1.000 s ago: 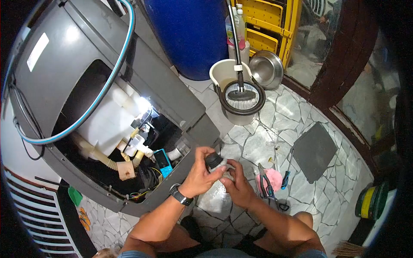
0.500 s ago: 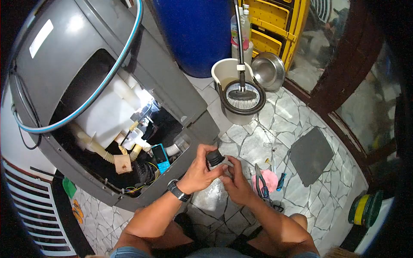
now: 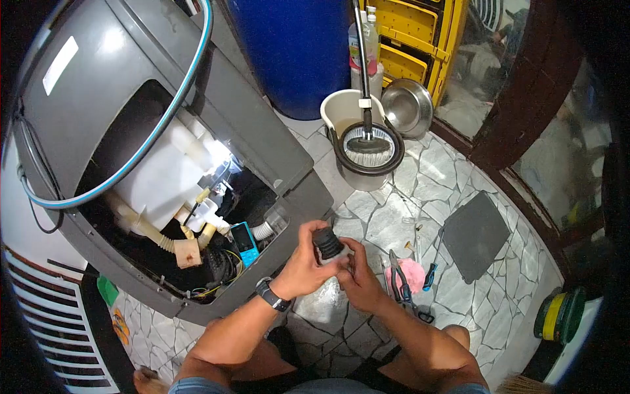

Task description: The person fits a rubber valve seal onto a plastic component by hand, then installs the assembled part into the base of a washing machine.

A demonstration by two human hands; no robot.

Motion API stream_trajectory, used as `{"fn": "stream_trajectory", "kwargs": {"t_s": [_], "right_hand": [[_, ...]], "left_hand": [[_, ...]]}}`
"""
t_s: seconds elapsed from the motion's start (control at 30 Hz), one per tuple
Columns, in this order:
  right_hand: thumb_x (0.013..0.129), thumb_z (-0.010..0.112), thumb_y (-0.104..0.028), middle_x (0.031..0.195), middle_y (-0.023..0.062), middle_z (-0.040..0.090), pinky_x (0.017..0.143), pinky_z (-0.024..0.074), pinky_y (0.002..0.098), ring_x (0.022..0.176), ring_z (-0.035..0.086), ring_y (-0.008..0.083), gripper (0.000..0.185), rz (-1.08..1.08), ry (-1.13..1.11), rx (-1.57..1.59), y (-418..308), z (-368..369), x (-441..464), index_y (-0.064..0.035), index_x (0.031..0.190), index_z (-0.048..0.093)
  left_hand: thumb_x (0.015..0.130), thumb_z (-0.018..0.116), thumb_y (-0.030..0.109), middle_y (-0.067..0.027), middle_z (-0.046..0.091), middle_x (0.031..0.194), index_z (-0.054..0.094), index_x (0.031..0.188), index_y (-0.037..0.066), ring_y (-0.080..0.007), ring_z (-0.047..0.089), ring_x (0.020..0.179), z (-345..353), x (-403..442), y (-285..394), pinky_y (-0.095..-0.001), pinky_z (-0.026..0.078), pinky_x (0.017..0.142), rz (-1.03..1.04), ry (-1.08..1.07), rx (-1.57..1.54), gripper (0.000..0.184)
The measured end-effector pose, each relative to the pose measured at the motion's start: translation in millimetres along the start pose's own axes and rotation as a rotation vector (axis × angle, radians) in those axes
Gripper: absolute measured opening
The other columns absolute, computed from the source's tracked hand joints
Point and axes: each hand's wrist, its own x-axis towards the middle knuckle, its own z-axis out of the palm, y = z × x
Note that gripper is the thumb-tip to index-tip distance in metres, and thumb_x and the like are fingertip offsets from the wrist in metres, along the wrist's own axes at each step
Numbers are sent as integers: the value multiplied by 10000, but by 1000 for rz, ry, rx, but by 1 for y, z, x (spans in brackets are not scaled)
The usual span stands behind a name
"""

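Low over the floor, my left hand (image 3: 304, 264) is closed around a black ribbed rubber bellows (image 3: 326, 242). My right hand (image 3: 359, 281) grips its lower end from the other side, thumb and fingers pinched in. Below the ribs a small pale part shows between the fingers; I cannot make out what it is. To the left stands a grey appliance housing (image 3: 259, 141) with an opening in its side. Inside the opening are a white plastic tank (image 3: 154, 177), a cream corrugated hose (image 3: 156, 234) and a blue phone-like device (image 3: 245, 241).
Pliers (image 3: 399, 281) and a pink round piece (image 3: 412, 274) lie right of my hands, beside a blue-handled screwdriver (image 3: 430, 277). Farther right is a dark grey panel (image 3: 476, 236). A mop bucket (image 3: 364, 178), metal bowl (image 3: 408, 108) and blue barrel (image 3: 295, 52) stand behind.
The black bellows has turned more upright between my hands, and a pale part now shows under it. My right fingers have moved in closer around its lower end.
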Motion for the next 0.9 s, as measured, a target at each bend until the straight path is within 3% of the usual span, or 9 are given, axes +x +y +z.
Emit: {"fn": "stream_trajectory", "kwargs": {"t_s": [0.17,0.3,0.43,0.5,0.53,0.6,0.8,0.83,0.9], "right_hand": [[1013,501,-249,1091,141,514,857,464,395,901,544,216,614,49,-14,20,1,-2,-1,-31,1483,172],[1018,494,-245,1175,172,506,863,464,383,924,549,216,612,69,-21,35,3,-2,-3,-22,1487,169],[1024,479,-225,1341,227,432,975,441,407,1122,549,284,619,46,-29,15,5,4,-5,-9,1499,147],[1026,472,-223,1389,241,398,1021,424,420,1202,531,312,622,88,-44,-1,-2,4,-6,-6,1503,138],[1025,473,-225,1391,244,394,1050,402,431,1245,506,331,622,123,-52,56,-8,4,-6,-7,1502,139],[1023,475,-228,1392,247,390,1079,381,442,1287,481,351,623,165,-60,110,-10,3,-6,-9,1501,140],[1009,500,-224,1399,247,382,1085,374,442,1275,488,352,633,44,-43,73,-4,1,-1,-13,1493,150],[1007,516,-218,1261,186,475,862,406,353,1004,483,223,624,16,-11,48,-1,2,-1,-47,1492,164],[1005,532,-213,1122,125,568,639,437,263,732,478,95,617,-19,21,26,6,3,-2,-82,1492,177]], "left_hand": [[807,801,99,-95,493,1193,240,1413,77,-154,532,1094,3,-2,2,-311,476,927,-119,-39,-96,826],[808,797,105,-100,505,1207,234,1431,67,-157,554,1062,2,0,2,-319,475,940,-106,-21,-66,840],[796,818,226,-168,506,1219,285,1399,36,-238,571,1071,-6,2,-8,-362,478,912,57,89,62,827],[817,778,121,-108,507,1247,280,1388,63,-151,530,1070,-15,5,-8,-317,450,954,-17,43,-8,760],[817,778,121,-108,507,1247,280,1388,63,-151,530,1070,-14,5,-9,-317,450,954,-19,41,-10,760],[795,819,237,-171,492,1248,301,1373,27,-253,558,1105,-8,3,-9,-375,457,955,-47,28,-45,804],[797,819,241,-155,501,1222,307,1368,34,-202,548,1042,-4,0,-6,-321,483,838,-82,14,-32,795],[797,819,241,-155,501,1222,307,1368,34,-202,548,1042,-4,0,-9,-321,483,838,-86,11,-33,795],[794,833,257,-150,503,1227,310,1370,37,-182,547,1028,-8,3,-11,-298,483,781,0,67,-51,808]]}}
